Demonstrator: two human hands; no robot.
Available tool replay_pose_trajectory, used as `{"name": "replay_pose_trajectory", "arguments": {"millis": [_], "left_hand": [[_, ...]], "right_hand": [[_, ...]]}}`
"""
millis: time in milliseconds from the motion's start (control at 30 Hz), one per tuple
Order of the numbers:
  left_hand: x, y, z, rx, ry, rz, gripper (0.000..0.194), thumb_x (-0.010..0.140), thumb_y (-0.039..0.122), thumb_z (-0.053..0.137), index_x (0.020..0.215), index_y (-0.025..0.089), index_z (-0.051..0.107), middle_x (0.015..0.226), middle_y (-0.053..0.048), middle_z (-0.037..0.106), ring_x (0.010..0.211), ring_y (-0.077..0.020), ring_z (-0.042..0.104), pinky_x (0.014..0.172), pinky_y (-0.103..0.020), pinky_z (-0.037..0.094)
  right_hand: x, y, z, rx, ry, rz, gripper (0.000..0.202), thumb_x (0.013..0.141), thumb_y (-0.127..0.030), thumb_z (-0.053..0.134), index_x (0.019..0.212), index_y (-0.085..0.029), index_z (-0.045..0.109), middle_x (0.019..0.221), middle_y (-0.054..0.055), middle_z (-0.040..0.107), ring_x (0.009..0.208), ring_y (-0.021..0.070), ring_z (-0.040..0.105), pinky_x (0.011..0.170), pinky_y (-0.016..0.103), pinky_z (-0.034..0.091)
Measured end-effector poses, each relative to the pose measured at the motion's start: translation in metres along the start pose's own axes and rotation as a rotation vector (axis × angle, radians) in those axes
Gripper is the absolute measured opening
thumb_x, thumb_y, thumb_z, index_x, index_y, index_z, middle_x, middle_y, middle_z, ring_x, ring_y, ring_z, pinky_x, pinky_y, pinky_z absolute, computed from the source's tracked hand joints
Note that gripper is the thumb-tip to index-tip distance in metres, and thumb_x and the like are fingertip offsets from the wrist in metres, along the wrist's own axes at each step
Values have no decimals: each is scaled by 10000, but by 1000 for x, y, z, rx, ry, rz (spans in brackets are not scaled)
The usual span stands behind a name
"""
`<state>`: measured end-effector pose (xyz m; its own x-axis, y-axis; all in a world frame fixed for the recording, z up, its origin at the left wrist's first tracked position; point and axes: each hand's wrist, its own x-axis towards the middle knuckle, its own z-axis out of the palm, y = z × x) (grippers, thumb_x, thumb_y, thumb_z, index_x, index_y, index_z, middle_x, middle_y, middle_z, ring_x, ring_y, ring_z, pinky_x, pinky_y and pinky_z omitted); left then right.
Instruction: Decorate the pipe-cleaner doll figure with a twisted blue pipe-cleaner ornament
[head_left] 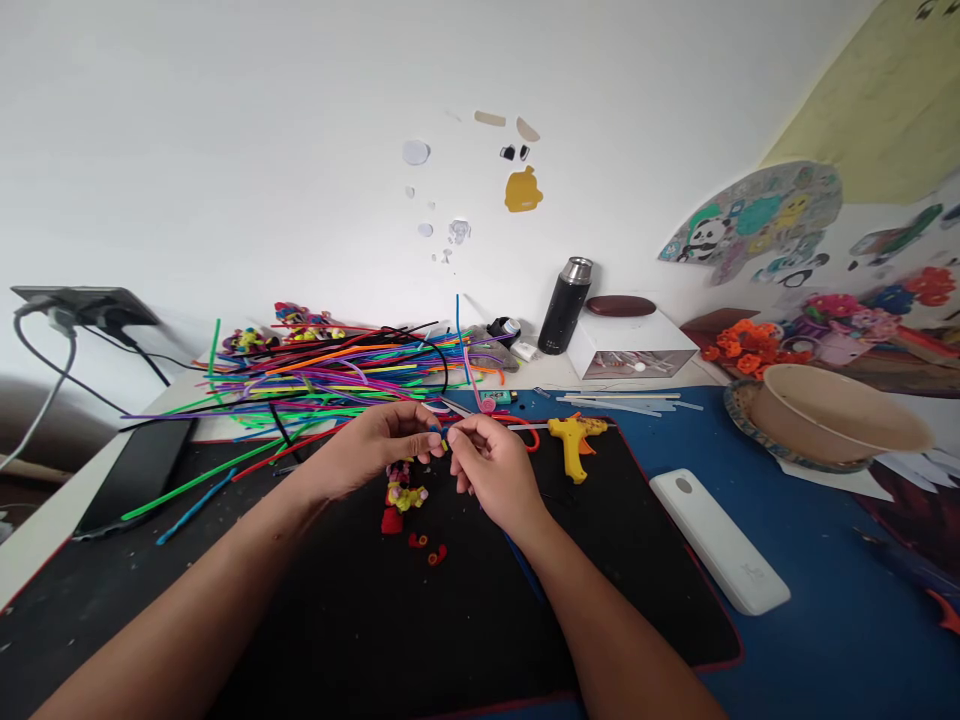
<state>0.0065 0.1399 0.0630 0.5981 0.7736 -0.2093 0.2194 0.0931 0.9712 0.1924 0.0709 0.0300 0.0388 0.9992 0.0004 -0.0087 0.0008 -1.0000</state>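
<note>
Over the black mat (pixel 337 610), my left hand (pixel 382 447) and my right hand (pixel 491 465) meet almost fingertip to fingertip. Both pinch a small blue and yellow piece (pixel 443 440), mostly covered by the fingers. Just below my hands lie a small yellow figure (pixel 406 496) and a red fuzzy piece (pixel 391 520). Nearer to me are small red curled pieces with orange rings (pixel 437 555). A blue pipe cleaner (pixel 525 565) runs partly under my right wrist.
Many coloured pipe cleaners (pixel 352 375) are heaped at the back left, beside a phone (pixel 139 475). A yellow glue gun (pixel 574 445), white power bank (pixel 720 540), black flask (pixel 565 305), white box (pixel 630 350) and beige bowl (pixel 840 415) stand or lie rightward.
</note>
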Motion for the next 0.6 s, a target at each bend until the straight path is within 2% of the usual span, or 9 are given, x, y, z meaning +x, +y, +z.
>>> {"name": "replay_pose_trajectory", "arguments": {"millis": [133, 400, 600], "left_hand": [[1, -3, 0, 24, 0, -20, 428, 801, 555, 845, 948, 182, 698, 884, -47, 753, 788, -198, 666, 643, -287, 500], [1, -4, 0, 64, 25, -14, 413, 813, 567, 814, 909, 179, 710, 853, -53, 751, 760, -202, 662, 621, -287, 493], [1, -2, 1, 31, 26, -17, 426, 796, 575, 829, 911, 184, 708, 854, -52, 750, 750, -200, 663, 623, -285, 497]], "right_hand": [[-1, 0, 1, -26, -3, -21, 219, 946, -422, 639, 885, -212, 643, 629, -45, 608, 442, 103, 555, 442, 214, 415], [0, 3, 0, -64, -14, -45, 187, 968, -387, 618, 902, -218, 665, 651, -35, 624, 458, 113, 566, 473, 234, 445], [0, 0, 1, -31, 0, -31, 169, 939, -392, 645, 926, -225, 666, 656, -33, 622, 466, 122, 559, 456, 239, 459]]}}
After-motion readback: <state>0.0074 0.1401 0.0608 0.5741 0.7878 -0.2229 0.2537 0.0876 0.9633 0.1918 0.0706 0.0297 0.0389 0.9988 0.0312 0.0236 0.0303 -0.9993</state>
